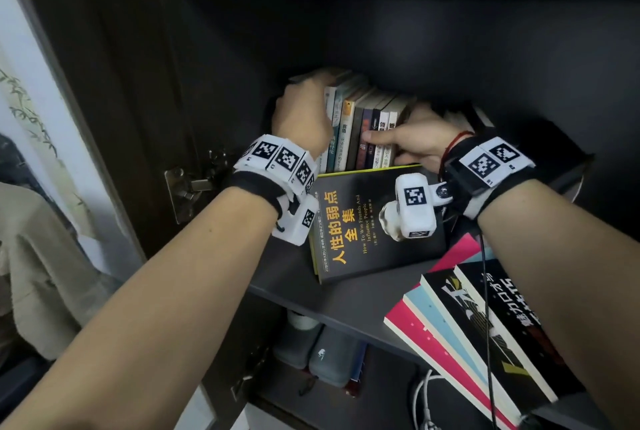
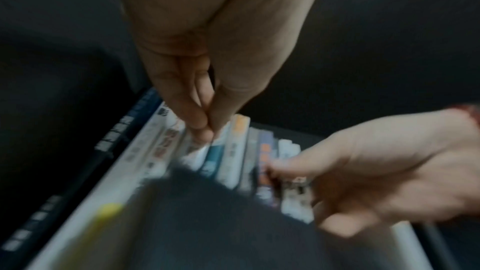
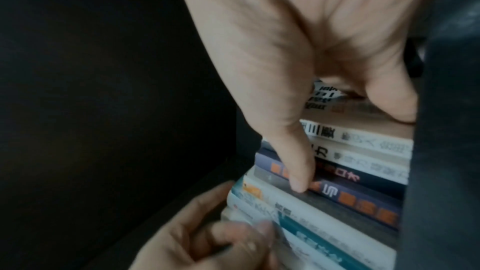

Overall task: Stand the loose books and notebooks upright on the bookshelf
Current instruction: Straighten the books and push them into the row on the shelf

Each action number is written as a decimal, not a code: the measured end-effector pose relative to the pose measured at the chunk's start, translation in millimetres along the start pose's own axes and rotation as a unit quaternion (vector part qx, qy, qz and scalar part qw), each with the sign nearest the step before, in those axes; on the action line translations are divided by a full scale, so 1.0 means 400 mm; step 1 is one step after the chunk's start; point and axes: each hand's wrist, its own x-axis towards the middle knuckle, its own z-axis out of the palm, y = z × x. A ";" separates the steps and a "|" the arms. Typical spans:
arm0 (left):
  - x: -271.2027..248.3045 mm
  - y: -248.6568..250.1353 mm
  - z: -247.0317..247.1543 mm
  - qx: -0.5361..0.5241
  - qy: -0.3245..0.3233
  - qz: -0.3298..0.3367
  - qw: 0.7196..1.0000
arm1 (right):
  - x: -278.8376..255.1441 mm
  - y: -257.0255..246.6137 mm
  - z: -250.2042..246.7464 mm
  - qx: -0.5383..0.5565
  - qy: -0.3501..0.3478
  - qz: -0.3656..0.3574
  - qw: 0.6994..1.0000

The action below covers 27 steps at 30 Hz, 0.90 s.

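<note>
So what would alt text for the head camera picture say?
Two hands work a row of upright books on a dark shelf: the left hand holds its left end, the right hand presses a thumb on the spines. A black book lies flat in front.

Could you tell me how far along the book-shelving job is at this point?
Done: a row of books stands upright at the shelf's back. In hand: left hand and right hand steady that row. Left: the black book and the stack lie flat.
</note>
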 end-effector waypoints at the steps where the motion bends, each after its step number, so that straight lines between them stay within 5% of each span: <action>1: -0.005 0.007 0.000 -0.003 -0.004 0.014 1.000 | -0.002 0.004 0.002 -0.005 -0.012 -0.006 1.000; 5: -0.027 0.065 0.002 -0.001 -0.103 0.090 0.991 | -0.076 -0.033 0.002 -0.072 0.008 -0.056 0.996; 7: -0.038 0.077 -0.008 0.049 -0.136 0.069 0.987 | -0.101 -0.035 0.000 -0.161 -0.009 -0.073 0.984; 12: -0.158 0.001 0.010 0.078 -0.213 -0.101 0.969 | -0.143 -0.007 -0.008 -0.312 0.001 -0.058 0.948; 15: -0.202 -0.072 0.057 -0.006 -0.267 -0.199 0.943 | -0.179 0.004 0.006 -0.375 -0.002 -0.031 0.926; 20: -0.245 -0.097 0.031 -0.267 -0.291 -0.282 0.874 | -0.205 0.007 0.052 -0.418 0.000 -0.024 0.908; 23: -0.260 -0.062 0.016 -0.291 -0.244 -0.270 0.885 | -0.226 -0.007 0.063 -0.443 -0.010 -0.026 0.896; 27: -0.227 0.028 -0.016 -0.253 -0.155 -0.235 0.926 | -0.284 -0.045 0.023 -0.392 -0.111 -0.051 0.912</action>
